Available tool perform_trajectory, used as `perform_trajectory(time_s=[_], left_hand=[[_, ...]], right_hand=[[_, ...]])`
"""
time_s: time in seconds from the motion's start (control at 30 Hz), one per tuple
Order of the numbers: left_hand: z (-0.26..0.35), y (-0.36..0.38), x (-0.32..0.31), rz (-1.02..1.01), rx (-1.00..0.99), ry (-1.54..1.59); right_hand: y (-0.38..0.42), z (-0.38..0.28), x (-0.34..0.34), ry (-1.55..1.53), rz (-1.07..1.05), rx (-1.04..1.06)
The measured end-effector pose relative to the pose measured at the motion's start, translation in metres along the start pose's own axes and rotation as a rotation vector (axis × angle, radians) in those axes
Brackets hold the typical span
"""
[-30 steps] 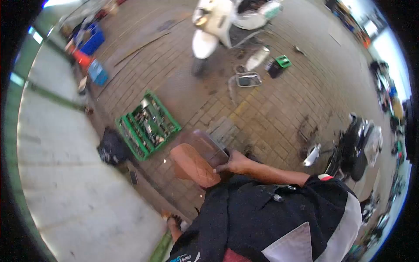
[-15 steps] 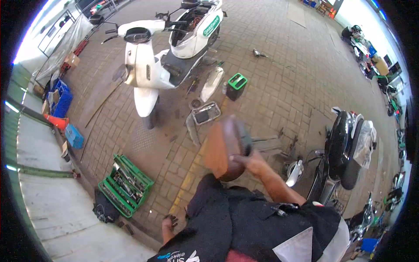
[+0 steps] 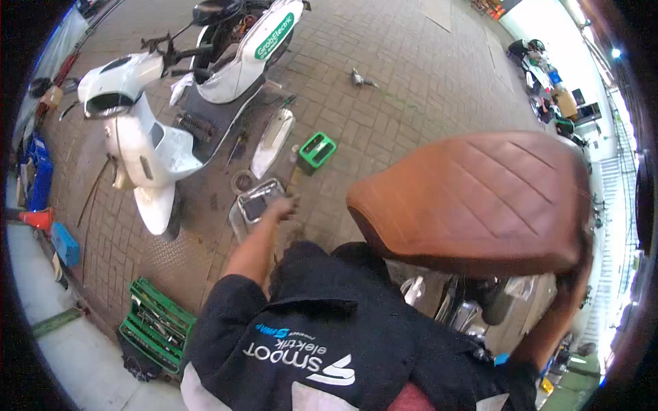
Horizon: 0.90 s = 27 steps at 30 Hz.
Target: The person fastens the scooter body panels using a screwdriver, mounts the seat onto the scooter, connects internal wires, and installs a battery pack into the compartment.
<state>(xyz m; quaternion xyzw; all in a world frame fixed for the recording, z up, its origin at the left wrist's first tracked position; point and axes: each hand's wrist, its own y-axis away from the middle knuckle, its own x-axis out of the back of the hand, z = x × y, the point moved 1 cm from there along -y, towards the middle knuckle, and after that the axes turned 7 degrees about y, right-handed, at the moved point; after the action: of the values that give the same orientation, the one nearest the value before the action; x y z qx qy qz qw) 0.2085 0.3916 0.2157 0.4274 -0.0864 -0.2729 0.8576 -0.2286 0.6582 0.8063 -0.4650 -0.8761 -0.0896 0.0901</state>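
Note:
A brown scooter seat (image 3: 480,192) with diamond-stitched padding is held up on the right, its top turned towards me. My right hand (image 3: 581,264) grips it at the lower right edge, the fingers mostly hidden behind it. My left hand (image 3: 282,207) reaches forward without the seat, slightly blurred, its fingers stretched out. In this view it overlaps the edge of a metal tray (image 3: 241,198) on the floor. Dark parts lie in that tray.
A white scooter (image 3: 147,147) with its seat opening uncovered stands at left. Nearby are a white panel (image 3: 273,140), a green-topped container (image 3: 317,152) and a green toolbox (image 3: 161,325). Another scooter's parts (image 3: 466,312) show beneath the seat. Motorbikes (image 3: 534,68) line the far right.
The seat has swung from the middle to the right and up, still in my right hand. My left hand has moved forward from low beside my body. The view has shifted right.

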Motion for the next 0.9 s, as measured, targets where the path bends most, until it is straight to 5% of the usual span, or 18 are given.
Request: perform_trajectory(time_s=[0.13,0.2,0.27,0.37,0.47,0.63,0.8,0.9], left_hand=[[0.114,-0.091,-0.137,-0.305,0.271,0.539],[0.122,-0.167,-0.188,-1.042,0.160,0.971],[0.206,-0.171,-0.218,-0.518,0.027,0.876],[0.315,-0.162,-0.223,-0.483,0.094,1.043],[0.402,-0.181,-0.201,-0.317,-0.133,0.941],[0.489,-0.235,-0.136,-0.267,-0.106,1.097],[0.609,-0.173,-0.023,0.146,-0.716,0.907],[0.673,-0.130,0.063,0.159,-0.898,0.887]], right_hand=[[-0.104,-0.015,0.007,-0.072,0.202,0.088],[-0.165,-0.004,-0.005,-0.091,0.261,0.097],[-0.231,0.006,-0.018,-0.107,0.300,0.108],[-0.338,-0.001,-0.051,-0.106,0.294,0.113],[-0.440,-0.016,-0.091,-0.134,0.244,0.112],[-0.580,-0.046,-0.173,-0.166,0.100,0.101],[-0.694,-0.077,-0.286,-0.233,-0.067,0.107],[-0.753,-0.099,-0.360,-0.279,-0.170,0.115]])
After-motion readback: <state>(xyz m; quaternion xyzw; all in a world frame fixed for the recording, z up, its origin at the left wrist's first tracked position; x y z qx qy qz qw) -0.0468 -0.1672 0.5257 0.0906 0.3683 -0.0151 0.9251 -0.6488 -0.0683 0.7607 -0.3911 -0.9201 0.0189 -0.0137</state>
